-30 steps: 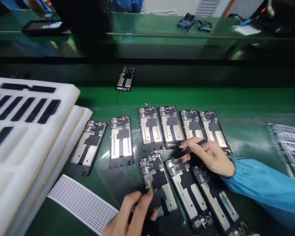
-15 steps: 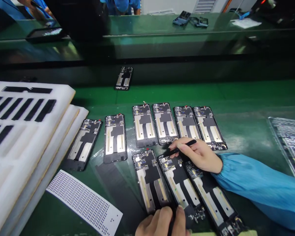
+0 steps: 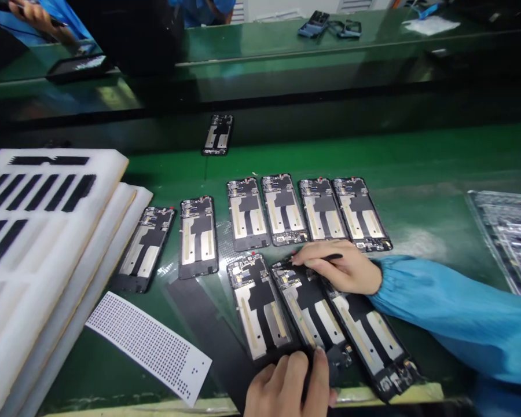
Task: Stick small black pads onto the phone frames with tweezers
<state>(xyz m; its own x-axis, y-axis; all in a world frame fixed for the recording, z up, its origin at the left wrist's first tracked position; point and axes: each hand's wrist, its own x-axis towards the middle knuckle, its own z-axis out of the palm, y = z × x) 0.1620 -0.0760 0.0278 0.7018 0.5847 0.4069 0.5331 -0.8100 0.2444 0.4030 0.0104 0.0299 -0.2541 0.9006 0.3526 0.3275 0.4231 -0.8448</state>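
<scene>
Ten flat, rectangular phone bodies (image 3: 260, 307), black-edged with silvery metal panels, lie on a glossy green table (image 3: 438, 231). Right of lower centre, the right hand (image 3: 336, 266), its wrist in a gathered blue sleeve (image 3: 451, 301), bends over the top of the middle front phone body (image 3: 310, 307), pinching a slim black tool (image 3: 333, 256). The left hand (image 3: 289, 385), knuckles up, curls at that body's lower end; whether it grips cannot be told. At left, stacked white foam trays (image 3: 106, 168) carry rows of black strips (image 3: 80, 191); at upper left, a shallow black tray (image 3: 58, 65) holds shiny pieces (image 3: 89, 62).
</scene>
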